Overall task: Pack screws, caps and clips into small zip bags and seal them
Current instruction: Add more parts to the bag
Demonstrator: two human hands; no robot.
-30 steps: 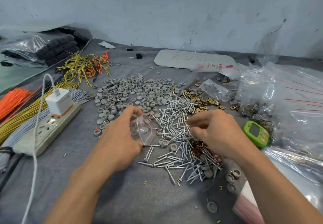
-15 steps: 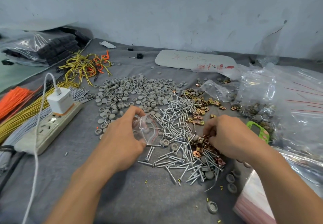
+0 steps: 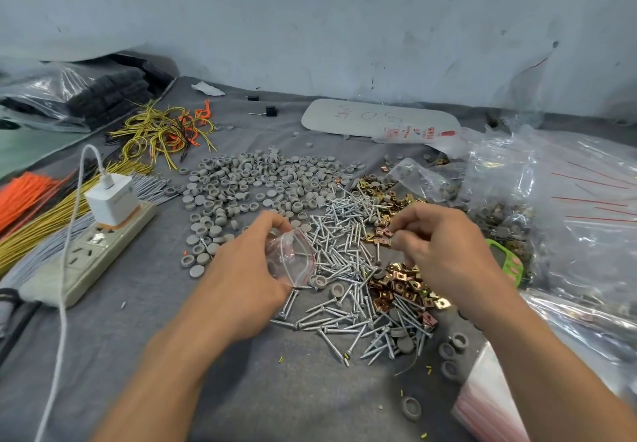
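The screws (image 3: 344, 269), caps (image 3: 248, 183) and clips (image 3: 403, 286) lie heaped across mid-frame. My right hand (image 3: 448, 252), right of centre, has risen off the clips since half a second ago — fingertips pinched, seemingly on one or two. My left hand (image 3: 241, 276), centre, still grips the zip bag (image 3: 293, 262), mouth open — I judge the drop-in comes next.

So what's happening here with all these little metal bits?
A person is bagging small hardware. The left hand holds a small zip bag with its mouth open, beside the screws. The right hand pinches what looks like one or two of the brass clips above their pile. Grey caps lie spread behind on the grey cloth.
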